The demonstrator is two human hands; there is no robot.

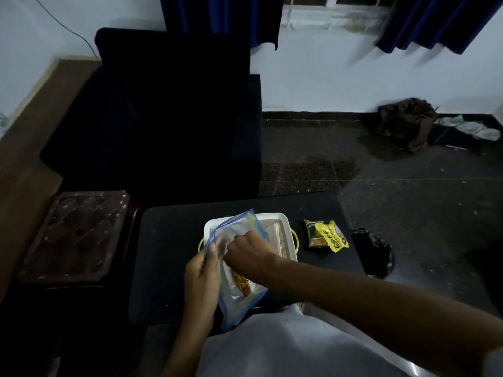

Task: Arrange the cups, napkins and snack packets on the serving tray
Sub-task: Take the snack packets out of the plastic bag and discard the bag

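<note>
Sitting at the far left beside the black table (168, 257) is a dark brown stool (76, 235) with a patterned top. Behind the table stands a dark armchair (168, 118).

Over the near half of the table, the left hand (200, 273) pinches the open rim of a clear zip bag (236, 303) with a blue edge, thumb on the outside and fingers curled tight around the plastic. The bag hangs tilted, its mouth up over the tray and its bottom near the person's lap. A snack packet (241, 281) with orange and yellow print shows through the plastic in the lower part of the bag.

The right hand (245, 251) reaches into the mouth of the bag, its fingers hidden by the plastic, so I cannot tell whether they grip anything.

Under both hands sits a white tray (272, 217) with gold handles, on the table. Folded napkins (277, 235) lie along its right side.

To the right of the tray, apart from it, two more snack packets lie on the table, a yellow packet (330, 236) overlapping a green packet (313, 232). Past the table's right edge a black bag (373, 248) rests on the dark floor.
</note>
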